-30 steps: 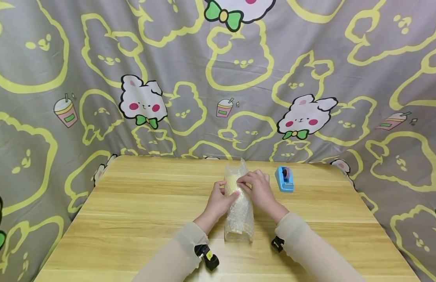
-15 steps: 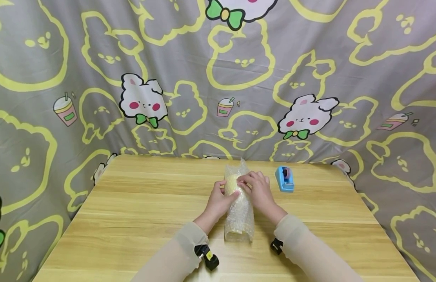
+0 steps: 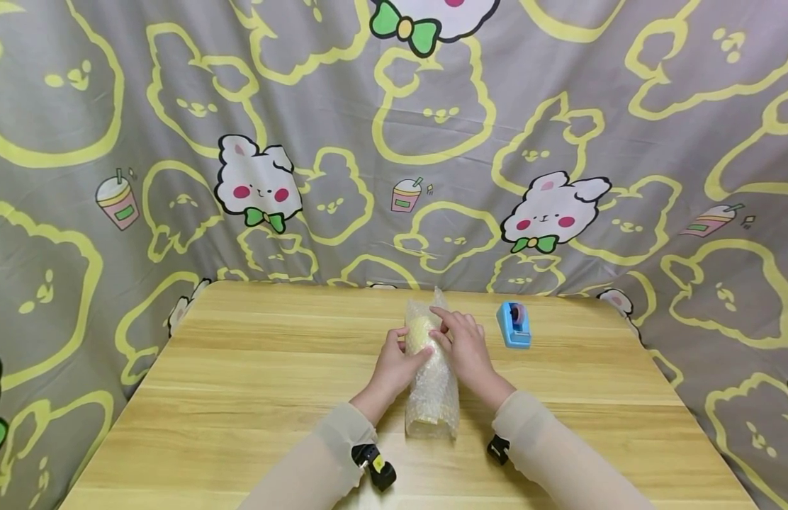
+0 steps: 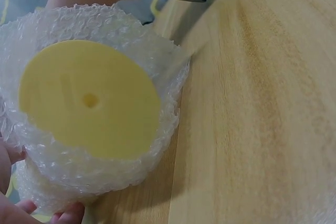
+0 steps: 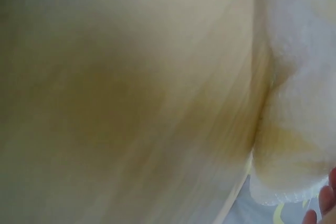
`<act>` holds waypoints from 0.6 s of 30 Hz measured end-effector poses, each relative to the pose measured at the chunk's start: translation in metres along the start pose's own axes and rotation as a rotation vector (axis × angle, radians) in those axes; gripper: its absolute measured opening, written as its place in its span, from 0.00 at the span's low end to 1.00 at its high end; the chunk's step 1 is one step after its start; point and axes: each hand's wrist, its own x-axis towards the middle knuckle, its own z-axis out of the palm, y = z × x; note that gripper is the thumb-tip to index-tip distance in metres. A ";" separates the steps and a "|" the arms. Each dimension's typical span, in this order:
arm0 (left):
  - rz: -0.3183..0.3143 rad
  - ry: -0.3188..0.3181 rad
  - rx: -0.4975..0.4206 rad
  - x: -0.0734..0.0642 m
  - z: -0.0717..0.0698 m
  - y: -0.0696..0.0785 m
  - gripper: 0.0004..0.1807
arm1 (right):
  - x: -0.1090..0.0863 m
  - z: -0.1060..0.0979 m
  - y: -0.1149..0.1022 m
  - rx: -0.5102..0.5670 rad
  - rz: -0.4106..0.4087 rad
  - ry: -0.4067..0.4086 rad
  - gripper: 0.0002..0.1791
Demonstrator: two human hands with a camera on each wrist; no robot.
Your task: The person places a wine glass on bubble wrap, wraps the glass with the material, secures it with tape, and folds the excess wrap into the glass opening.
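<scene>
A yellow cylinder wrapped in bubble wrap (image 3: 434, 397) lies lengthwise on the table, reaching from near the back edge towards me. Its flat yellow end (image 4: 113, 103), with a small dimple at the centre, shows inside the wrap in the left wrist view. My left hand (image 3: 398, 361) grips the bundle from the left, thumb on top and fingers against its side. From the right, my right hand (image 3: 469, 347) touches the top of the wrap, index finger extended towards the far end. Only a few fingertips (image 5: 325, 201) appear at the corner of the right wrist view.
A blue tape dispenser (image 3: 515, 326) with a roll of tape stands at the back right of the wooden table (image 3: 260, 382). Behind and beside the table hangs a grey patterned curtain (image 3: 343, 127). A black camera mount (image 3: 376, 467) sits at the left wrist.
My right hand's index finger has straightened and moved a little towards the far end of the wrap, and the hand has shifted slightly left. My left hand and the bundle stay put.
</scene>
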 end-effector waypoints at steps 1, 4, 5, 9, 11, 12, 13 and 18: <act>0.002 0.001 -0.001 0.000 0.000 0.000 0.38 | 0.000 0.000 0.000 0.010 0.008 0.000 0.26; 0.008 0.003 -0.012 0.000 0.000 0.000 0.38 | 0.001 0.000 -0.001 0.056 0.041 0.002 0.26; 0.009 0.002 -0.017 -0.001 0.000 0.001 0.37 | 0.002 0.000 -0.001 0.082 0.058 0.005 0.26; 0.011 0.006 -0.024 -0.001 0.000 0.002 0.37 | 0.003 -0.001 -0.001 0.251 0.171 0.003 0.27; 0.005 0.006 -0.022 -0.001 0.001 0.002 0.37 | 0.003 -0.001 -0.002 0.339 0.254 -0.004 0.27; 0.005 0.006 -0.021 -0.001 0.001 0.002 0.37 | 0.003 -0.002 -0.002 0.377 0.298 -0.008 0.26; 0.006 0.006 -0.019 -0.001 0.001 0.001 0.37 | 0.003 -0.002 -0.002 0.404 0.343 -0.011 0.25; 0.022 0.004 -0.016 -0.001 0.002 0.001 0.37 | 0.002 -0.003 -0.001 0.476 0.485 -0.022 0.23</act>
